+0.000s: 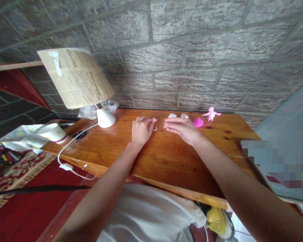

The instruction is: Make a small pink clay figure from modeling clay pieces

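My left hand (pixel 142 130) is closed, its curled fingertips pinching a small pink umbrella-shaped piece (pixel 154 120) just above the wooden tabletop or on it. A triangle and a little hook of that piece show past the fingers; its middle is hidden. To the right, my right hand (pixel 183 128) has its fingers stretched out towards the left, with nothing visible in them. Behind it lie a white lump (pixel 172 115) and a pale pink lump (pixel 184 116), both partly covered. A bright pink lump (pixel 198 122) of clay-like material rests beside the right hand. Beyond stands a pink figure (pixel 211 114) with arms spread.
A white lamp (pixel 106 118) with a newsprint shade (pixel 78 79) stands at the left, its cord (pixel 65 148) hanging over the edge. Black scissors (pixel 79 135) and a paper cup (pixel 54 133) are nearby. A brick wall (pixel 166 64) closes off the back.
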### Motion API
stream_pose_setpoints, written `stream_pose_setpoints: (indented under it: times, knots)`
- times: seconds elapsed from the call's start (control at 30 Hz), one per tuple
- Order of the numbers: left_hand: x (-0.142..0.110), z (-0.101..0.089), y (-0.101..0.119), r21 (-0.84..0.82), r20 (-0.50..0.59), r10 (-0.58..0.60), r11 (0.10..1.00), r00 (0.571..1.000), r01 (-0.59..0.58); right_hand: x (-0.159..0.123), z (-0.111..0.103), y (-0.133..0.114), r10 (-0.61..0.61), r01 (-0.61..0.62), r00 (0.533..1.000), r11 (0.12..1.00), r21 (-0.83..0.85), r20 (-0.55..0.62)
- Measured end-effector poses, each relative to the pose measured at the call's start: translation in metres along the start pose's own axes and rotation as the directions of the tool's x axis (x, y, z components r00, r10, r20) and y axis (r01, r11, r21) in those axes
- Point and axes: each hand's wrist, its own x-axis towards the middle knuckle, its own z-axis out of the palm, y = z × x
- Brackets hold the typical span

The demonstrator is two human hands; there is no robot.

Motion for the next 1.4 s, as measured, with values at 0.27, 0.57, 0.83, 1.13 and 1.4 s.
stream_pose_setpoints:
  times: [0.27, 0.57, 0.83, 1.13, 1.4]
  knots:
    - [-0.002, 0.009, 0.019, 0.102, 0.213, -0.007, 0.995, 0.977, -0.015, 0.001, 0.001, 0.004, -0.007, 0.007, 1.000, 0.996, -0.093, -0.004]
    - [0.002, 0.021, 0.006, -0.543, 0.168, -0.094, 0.822, 0.981, 0.171, 0.001, -0.001, 0.001, -0.021, 0.021, 1.000, 0.998, 0.057, -0.013]
    - [0.004, 0.012, 0.012, -0.869, 0.346, -0.060, 0.356, 0.936, 0.344, 0.003, -0.004, -0.001, -0.056, 0.046, 0.988, 0.996, -0.071, -0.142]
    - [0.002, 0.007, 0.017, -0.877, 0.374, -0.033, 0.311, 0.927, 0.366, 0.004, -0.005, 0.000, -0.086, 0.082, 0.995, 0.995, -0.063, -0.056]
    - [0.002, 0.009, 0.015, -0.878, 0.361, -0.001, 0.338, 0.933, 0.340, 0.004, -0.006, 0.004, -0.132, 0.126, 0.991, 0.973, -0.193, -0.016]
